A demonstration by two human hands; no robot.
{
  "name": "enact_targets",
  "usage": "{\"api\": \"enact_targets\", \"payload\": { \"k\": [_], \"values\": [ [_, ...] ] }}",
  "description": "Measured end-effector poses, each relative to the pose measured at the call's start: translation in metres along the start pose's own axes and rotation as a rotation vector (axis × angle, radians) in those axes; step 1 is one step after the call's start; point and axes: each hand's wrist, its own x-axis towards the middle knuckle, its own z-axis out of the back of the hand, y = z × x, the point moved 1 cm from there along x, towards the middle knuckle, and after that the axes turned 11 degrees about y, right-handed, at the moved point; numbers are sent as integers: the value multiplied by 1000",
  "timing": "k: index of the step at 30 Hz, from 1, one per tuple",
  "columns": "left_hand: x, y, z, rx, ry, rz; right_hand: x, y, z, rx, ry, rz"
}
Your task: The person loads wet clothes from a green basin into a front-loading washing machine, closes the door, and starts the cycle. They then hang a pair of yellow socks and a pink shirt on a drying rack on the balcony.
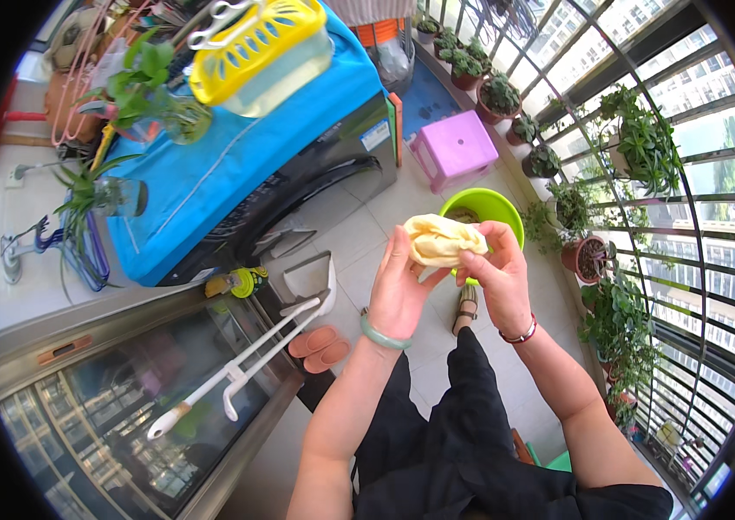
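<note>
Between my two hands, at chest height, is a pale yellow, soft-looking folded bundle [445, 240]; its exact kind I cannot make out. My left hand [396, 286] supports its left end, with the thumb up along the side and the other fingers partly hidden beneath. On the right end, my right hand [503, 267] pinches it between thumb and fingers. Below and just beyond the bundle, a lime green bucket [506, 212] stands on the tiled floor, partly covered by my hands; something brownish shows inside it.
A pink plastic stool [457, 147] stands past the bucket. Potted plants [499, 94] line the barred window on the right. At left are a washing machine [324, 186] under a blue cover [237, 143], a long-handled dustpan [308, 282], pink slippers [320, 348] and a glass sliding door [137, 433].
</note>
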Motion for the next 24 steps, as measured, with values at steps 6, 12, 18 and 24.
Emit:
{"api": "enact_targets", "payload": {
  "k": [6,12,18,24],
  "values": [
    [-67,-69,-56,92,24,-298,-30,81,-94,-781,442,280],
    [-134,-127,-111,535,63,-621,-31,129,-166,-540,291,144],
    [-180,-179,-120,478,40,-691,-52,180,-228,-49,387,367],
    [-227,-211,-142,89,150,-667,-96,244,-289,317,644,417]
  ]
}}
